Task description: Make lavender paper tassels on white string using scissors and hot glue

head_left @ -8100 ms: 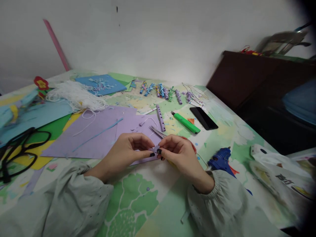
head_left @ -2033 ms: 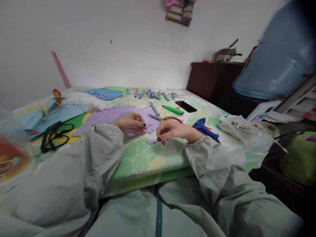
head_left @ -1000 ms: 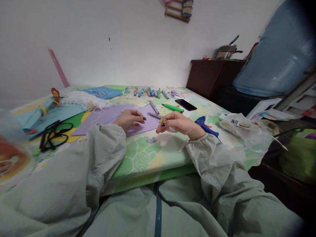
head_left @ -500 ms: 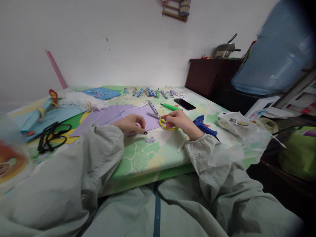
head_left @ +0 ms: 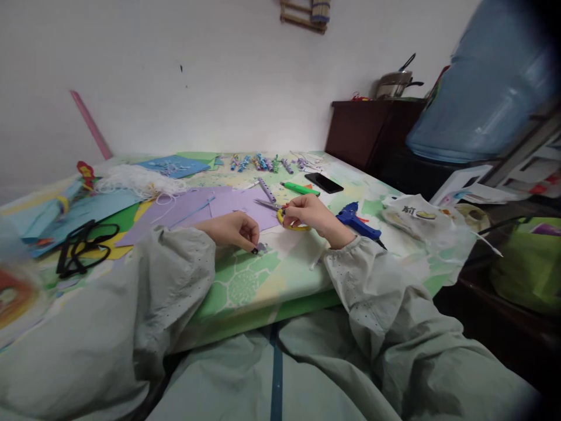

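Note:
My left hand [head_left: 234, 231] is low over the table with its fingers curled. Its thumb, with a dark nail, points down and away from the fingers, at the edge of a small cut purple paper piece [head_left: 262, 247]. Nothing shows held in that hand. My right hand [head_left: 304, 215] is closed on the yellow handles of the scissors [head_left: 280, 216]. Their blades point left over the lilac paper sheet [head_left: 232, 202]. Behind the blades lies a purple dotted paper roll [head_left: 266, 190].
A green pen-like tool [head_left: 300, 188], a black phone [head_left: 324, 182] and a blue glue gun [head_left: 357, 220] lie around my right hand. Leftward are black glasses [head_left: 85, 248] and white string [head_left: 140, 182]. Several small decorated rolls [head_left: 260, 162] line the back. A plastic bag [head_left: 418, 219] sits at right.
My left hand has moved down, bringing its thumb to the purple piece. My right hand still holds the scissors. The whole view has shifted slightly.

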Tool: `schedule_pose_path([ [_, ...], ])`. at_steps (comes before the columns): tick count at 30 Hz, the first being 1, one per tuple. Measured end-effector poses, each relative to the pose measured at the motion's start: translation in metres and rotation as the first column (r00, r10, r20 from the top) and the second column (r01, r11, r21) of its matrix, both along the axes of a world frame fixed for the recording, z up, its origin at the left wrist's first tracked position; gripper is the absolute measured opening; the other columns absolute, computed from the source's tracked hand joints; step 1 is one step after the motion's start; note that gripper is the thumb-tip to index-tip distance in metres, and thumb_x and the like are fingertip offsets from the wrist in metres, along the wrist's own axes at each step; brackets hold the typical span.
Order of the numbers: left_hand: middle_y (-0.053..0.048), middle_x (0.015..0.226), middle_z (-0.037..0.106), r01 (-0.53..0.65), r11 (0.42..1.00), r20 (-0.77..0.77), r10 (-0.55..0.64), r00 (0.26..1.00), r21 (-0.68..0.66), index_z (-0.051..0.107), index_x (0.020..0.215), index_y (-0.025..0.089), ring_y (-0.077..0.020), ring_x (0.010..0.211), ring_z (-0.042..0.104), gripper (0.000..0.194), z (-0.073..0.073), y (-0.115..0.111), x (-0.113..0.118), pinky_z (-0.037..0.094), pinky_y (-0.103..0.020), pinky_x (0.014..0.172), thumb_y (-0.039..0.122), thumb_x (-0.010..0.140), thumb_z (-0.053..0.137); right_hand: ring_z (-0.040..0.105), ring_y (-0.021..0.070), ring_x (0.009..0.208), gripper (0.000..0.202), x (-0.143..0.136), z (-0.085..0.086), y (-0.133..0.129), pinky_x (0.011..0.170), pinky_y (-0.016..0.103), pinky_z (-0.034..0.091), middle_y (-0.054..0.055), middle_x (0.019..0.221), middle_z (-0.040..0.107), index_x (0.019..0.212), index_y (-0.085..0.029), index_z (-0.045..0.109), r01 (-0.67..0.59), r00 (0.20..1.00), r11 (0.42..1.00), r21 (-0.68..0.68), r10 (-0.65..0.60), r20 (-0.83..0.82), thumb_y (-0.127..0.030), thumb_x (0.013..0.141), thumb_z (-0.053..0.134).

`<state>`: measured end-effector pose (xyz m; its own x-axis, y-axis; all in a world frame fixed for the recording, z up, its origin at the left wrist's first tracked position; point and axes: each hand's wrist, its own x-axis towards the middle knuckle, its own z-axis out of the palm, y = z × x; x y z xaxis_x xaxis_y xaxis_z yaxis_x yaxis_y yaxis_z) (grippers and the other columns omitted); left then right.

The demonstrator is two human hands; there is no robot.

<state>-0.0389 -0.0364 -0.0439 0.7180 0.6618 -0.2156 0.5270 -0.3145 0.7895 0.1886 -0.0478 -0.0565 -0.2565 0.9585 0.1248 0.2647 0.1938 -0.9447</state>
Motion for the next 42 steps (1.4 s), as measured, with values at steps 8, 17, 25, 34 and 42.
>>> schedule_pose_path([
  [8, 0.001, 0.063, 0.067, -0.16, 0.982, 0.161, 0.175, 0.971, -0.105, 0.069, 0.078, 0.019, -0.0098, 0.049, 0.053, 0.024, 0.004, -0.003, -0.002, 0.033, -0.018, 0.043, 0.025, 0.057, 0.08, 0.062, 0.0136, 0.061, 0.014, 0.002, -0.003, -0.001, 0.055, 0.022, 0.049, 0.007, 0.066, 0.071, 0.058, -0.016, 0.062, 0.013, 1.0, 1.0, -0.011, -0.013, 0.017, -0.02, 0.071, 0.064],
  [17, 0.001, 0.052, 0.061, -0.29, 0.934, 0.267, 0.34, 0.902, -0.21, 0.07, 0.066, 0.018, -0.0066, 0.041, 0.039, 0.014, -0.009, -0.005, 0.007, 0.026, -0.021, 0.039, 0.027, 0.061, 0.079, 0.058, 0.0129, 0.058, 0.014, 0.009, 0.003, -0.007, 0.055, 0.024, 0.043, 0.003, 0.06, 0.066, 0.059, -0.017, 0.063, -0.048, 0.969, 0.995, 0.085, 0.026, 0.247, -0.021, 0.072, 0.061],
  [25, 0.001, 0.048, 0.059, -0.359, 0.895, 0.22, 0.419, 0.881, -0.263, 0.069, 0.058, 0.017, -0.0053, 0.038, 0.037, 0.018, -0.011, -0.013, 0.017, 0.024, -0.02, 0.035, 0.03, 0.061, 0.081, 0.049, 0.0146, 0.055, 0.02, 0.036, 0.021, -0.034, 0.054, 0.028, 0.029, 0.0, 0.054, 0.056, 0.056, -0.019, 0.059, 0.08, 0.868, 0.975, 0.208, -0.171, 0.466, -0.023, 0.076, 0.057],
  [34, 0.003, 0.046, 0.057, -0.343, 0.887, 0.17, 0.406, 0.898, -0.308, 0.073, 0.063, 0.018, -0.0068, 0.038, 0.042, 0.011, -0.01, -0.019, 0.025, 0.028, -0.019, 0.036, 0.027, 0.061, 0.08, 0.062, 0.031, 0.084, 0.03, 0.094, 0.04, -0.067, 0.067, 0.036, 0.041, 0.015, 0.089, 0.068, 0.093, -0.015, 0.064, 0.343, 0.248, 0.807, 0.48, -0.571, 0.783, -0.041, 0.077, 0.065],
  [42, 0.001, 0.055, 0.063, -0.313, 0.892, 0.169, 0.381, 0.909, -0.326, 0.072, 0.066, 0.018, -0.0069, 0.042, 0.044, 0.01, -0.007, -0.025, 0.028, 0.031, -0.018, 0.04, 0.028, 0.065, 0.075, 0.064, 0.0334, 0.088, 0.037, 0.131, 0.025, -0.051, 0.061, 0.034, 0.04, 0.019, 0.096, 0.067, 0.095, -0.014, 0.066, 0.429, 0.156, 0.867, 0.253, -0.347, 0.925, -0.046, 0.076, 0.064],
])
